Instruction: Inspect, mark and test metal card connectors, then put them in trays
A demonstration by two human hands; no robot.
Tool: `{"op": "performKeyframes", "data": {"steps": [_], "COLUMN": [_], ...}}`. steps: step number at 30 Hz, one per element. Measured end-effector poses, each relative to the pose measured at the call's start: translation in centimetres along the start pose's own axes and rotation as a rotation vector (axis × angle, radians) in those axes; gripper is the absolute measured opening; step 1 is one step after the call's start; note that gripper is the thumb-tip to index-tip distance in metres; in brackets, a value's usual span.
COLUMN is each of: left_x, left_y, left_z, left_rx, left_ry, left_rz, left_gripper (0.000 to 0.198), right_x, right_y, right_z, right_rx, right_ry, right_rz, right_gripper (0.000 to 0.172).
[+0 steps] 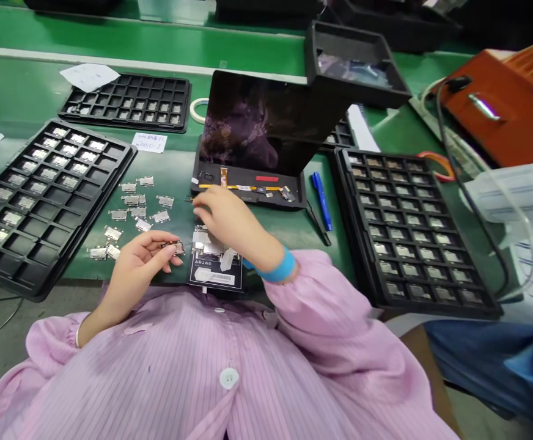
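Note:
My left hand [140,260] pinches a small metal part [176,247] between thumb and fingertips, just left of a small black circuit board [214,266] lying on the green mat. My right hand [227,217] hovers over the top of that board, fingers curled down; what is under them is hidden. Several loose metal parts [133,214] lie scattered on the mat to the left of my hands. Beyond my right hand sits an open dark device [252,183] with orange flex cables and a raised glossy screen.
A black tray [0,256] with metal parts stands at the left, another tray [129,101] behind it. A full tray [459,293] stands at the right. A blue pen [321,198] and tweezers lie between. A black box [353,61], tape roll [197,110] and orange case [496,110] lie beyond.

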State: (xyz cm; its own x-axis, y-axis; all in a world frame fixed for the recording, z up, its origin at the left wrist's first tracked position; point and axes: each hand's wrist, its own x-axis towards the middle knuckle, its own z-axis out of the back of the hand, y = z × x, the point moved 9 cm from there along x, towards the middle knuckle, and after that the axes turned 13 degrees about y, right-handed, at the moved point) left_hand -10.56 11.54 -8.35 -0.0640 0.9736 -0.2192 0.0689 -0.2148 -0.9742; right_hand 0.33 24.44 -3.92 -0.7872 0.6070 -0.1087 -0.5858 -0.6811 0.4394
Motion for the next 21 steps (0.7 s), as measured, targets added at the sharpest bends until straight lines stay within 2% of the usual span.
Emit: {"op": "performKeyframes", "data": {"steps": [2,4,8,12,15,21], "left_x": [-0.3,-0.7,-1.1,-0.8,-0.5,-0.5], "left_y": [0.0,0.1,0.3,0.5,0.4,0.1], "left_z": [-0.6,-0.4,0.7,0.3,-0.4,-1.2], "left_rx": [0.011,0.013,0.003,-0.010,-0.014,-0.011], "left_ry": [0.027,0.016,-0.032,0.010,0.049,0.092], "left_rz": [0.028,0.045,0.051,0.053,0.045,0.037], "left_gripper": [0.021,0.022,0.023,0.022,0.021,0.021], "right_x": [2.4,3.6,3.9,3.6,3.8,4.4], "right_y": [0.1,-0.3,-0.2,1.0,1.3,0.1], "right_z": [-0.8,-1.2,-1.4,-1.7,-2.0,-1.8], "right_rx": [-0.110,-0.185,-0.327,-0.460,-0.462,-0.287], "right_ry": [-0.004,-0.010,0.007,0.020,0.043,0.094], "right_rz": [-0.063,-0.089,-0.036,0.066,0.091,-0.007], "right_gripper": [0.009,0.007,0.014,0.021,0.022,0.016]}}
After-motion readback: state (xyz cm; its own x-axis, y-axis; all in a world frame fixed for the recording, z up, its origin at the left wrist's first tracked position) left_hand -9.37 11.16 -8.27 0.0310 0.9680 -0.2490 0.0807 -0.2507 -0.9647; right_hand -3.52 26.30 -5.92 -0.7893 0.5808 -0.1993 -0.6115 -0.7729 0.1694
